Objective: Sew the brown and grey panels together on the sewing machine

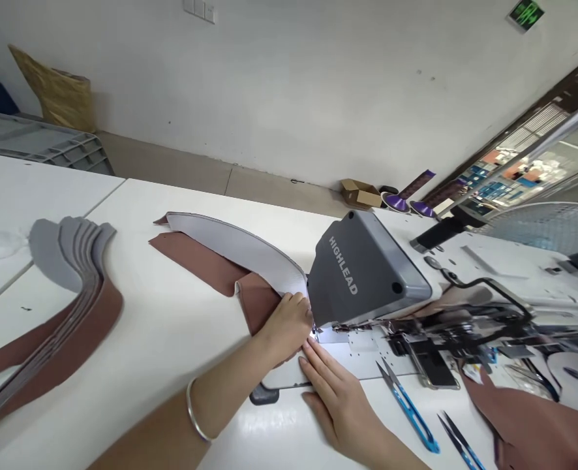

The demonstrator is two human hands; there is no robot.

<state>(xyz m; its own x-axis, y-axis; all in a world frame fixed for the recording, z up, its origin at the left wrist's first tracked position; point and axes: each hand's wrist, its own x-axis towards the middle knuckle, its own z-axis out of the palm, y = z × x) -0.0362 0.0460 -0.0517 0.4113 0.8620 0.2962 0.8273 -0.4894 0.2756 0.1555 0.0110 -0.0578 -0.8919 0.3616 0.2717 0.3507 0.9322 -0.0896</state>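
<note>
A grey Highlead sewing machine (352, 274) stands before me, its lit needle area just past my fingertips. My left hand (289, 323), with a silver bangle on the wrist, is closed on a brown leather-like panel (257, 297) beside the needle. A long curved strip with grey backing (235, 241) runs from under that hand to the far left, next to a brown flap. My right hand (335, 391) lies flat with fingers stretched out, their tips at the panel's edge near the needle. My fingers hide the spot where the panel meets the presser foot.
Curved brown strips with grey backing (93, 287) are stacked at the left. Blue thread snips (409, 408), a second pair (460, 440), a phone (433, 365) and brown material (538, 418) lie at the right. Behind the table are a grey crate (81, 150) and a cardboard box (361, 192).
</note>
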